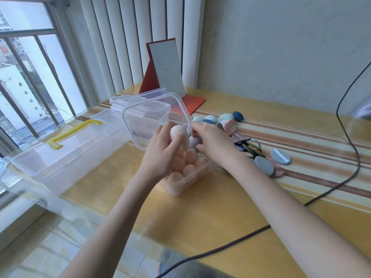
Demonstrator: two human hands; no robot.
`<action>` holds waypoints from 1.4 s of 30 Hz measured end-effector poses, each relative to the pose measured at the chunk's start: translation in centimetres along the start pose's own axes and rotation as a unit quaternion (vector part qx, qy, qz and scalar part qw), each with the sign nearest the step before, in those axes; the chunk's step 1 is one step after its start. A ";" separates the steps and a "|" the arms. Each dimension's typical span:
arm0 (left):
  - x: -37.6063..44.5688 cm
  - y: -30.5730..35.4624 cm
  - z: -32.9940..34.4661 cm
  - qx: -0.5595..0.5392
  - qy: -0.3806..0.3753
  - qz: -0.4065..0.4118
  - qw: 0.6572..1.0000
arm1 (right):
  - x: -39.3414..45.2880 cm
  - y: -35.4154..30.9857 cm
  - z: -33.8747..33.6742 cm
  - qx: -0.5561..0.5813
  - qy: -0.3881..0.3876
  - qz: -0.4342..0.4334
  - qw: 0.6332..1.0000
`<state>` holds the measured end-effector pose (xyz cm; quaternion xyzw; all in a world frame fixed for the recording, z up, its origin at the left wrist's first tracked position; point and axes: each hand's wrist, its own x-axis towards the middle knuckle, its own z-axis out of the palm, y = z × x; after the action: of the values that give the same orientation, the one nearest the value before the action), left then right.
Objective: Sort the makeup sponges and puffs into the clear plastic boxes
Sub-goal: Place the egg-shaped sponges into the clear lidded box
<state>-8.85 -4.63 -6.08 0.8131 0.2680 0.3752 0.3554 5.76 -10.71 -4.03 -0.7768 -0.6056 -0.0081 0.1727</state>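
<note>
A pale pink egg-shaped sponge (177,133) is held above the small clear box (186,177), gripped between the curled fingers and thumb of the left hand (162,155). The box sits on the wooden table (200,217) and is already nearly filled with similar pink sponges (188,163); its hinged lid (154,119) stands open behind. A lilac sponge (194,142) is pinched by the right hand (210,141) at the box's far edge, fingers bent around it.

The step in hand appears to be the packing of egg sponges into this box. Little room seems left, so the next move probably calls for a gap to be found, or for the sponges to be pressed gently together.

Just beside the box on the right, blue and teal sponges (220,118) and flat grey puffs (271,163) lie unsorted. To the left a larger clear box with a yellow handle (74,133) lies, and a red-backed mirror (166,71) stands behind. A black cable (341,137) is draped across the table.
</note>
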 end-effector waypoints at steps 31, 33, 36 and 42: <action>2.9 0.4 1.6 0.111 -0.012 0.039 0.993 | -0.4 0.7 -0.8 0.364 0.050 0.067 0.928; 3.1 0.2 1.7 0.164 -0.042 0.027 0.985 | -0.3 1.1 -1.1 0.335 0.078 0.095 0.934; 3.2 0.3 1.7 0.226 -0.095 0.034 0.969 | -0.5 1.5 -2.0 0.278 0.052 0.108 0.953; 3.8 0.6 0.6 0.310 -0.248 0.078 0.914 | -1.2 1.3 -3.2 0.148 -0.050 0.064 0.986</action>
<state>-6.07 -2.55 -4.30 0.9677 0.2098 0.0861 0.1098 7.25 -12.99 -1.61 -0.7795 -0.5568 0.1314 0.2552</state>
